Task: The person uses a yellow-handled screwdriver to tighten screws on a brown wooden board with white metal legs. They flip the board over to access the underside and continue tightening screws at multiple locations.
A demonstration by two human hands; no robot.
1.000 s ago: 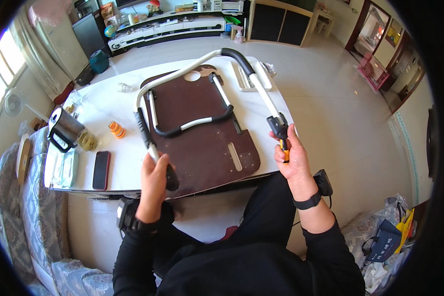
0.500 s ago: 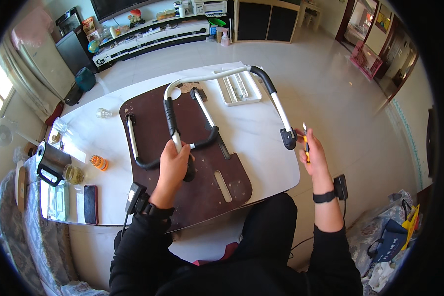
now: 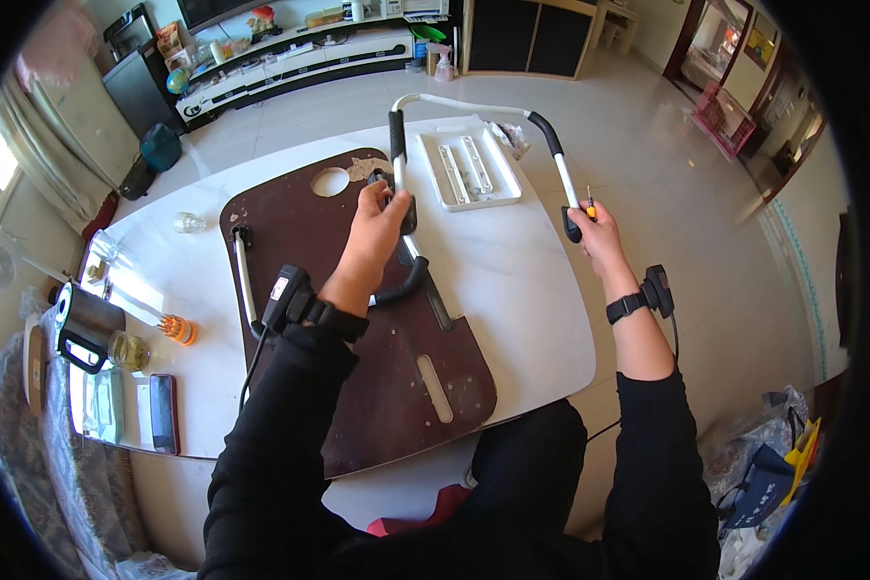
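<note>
Raised over the table, a U-shaped tubular leg of white metal with black foam sleeves spans my two hands. My left hand is closed round its left end. At the other end, my right hand grips the black end piece and also keeps a small yellow-and-black screwdriver, tip up, in its fingers. Below lies a dark brown folding-table top, underside up, with a round hole and a slot. A second tubular leg is attached to this board; my left hand and forearm hide part of it.
A white tray with metal strips sits at the far right of the marble-look table. On the left are an orange bit holder, a phone, a glass jar, a kettle and a clear glass piece.
Both hands have lifted the leg away from me, and its far bar now passes beyond the table's far edge. My right hand has closed on the right end, which it was only beside before.
</note>
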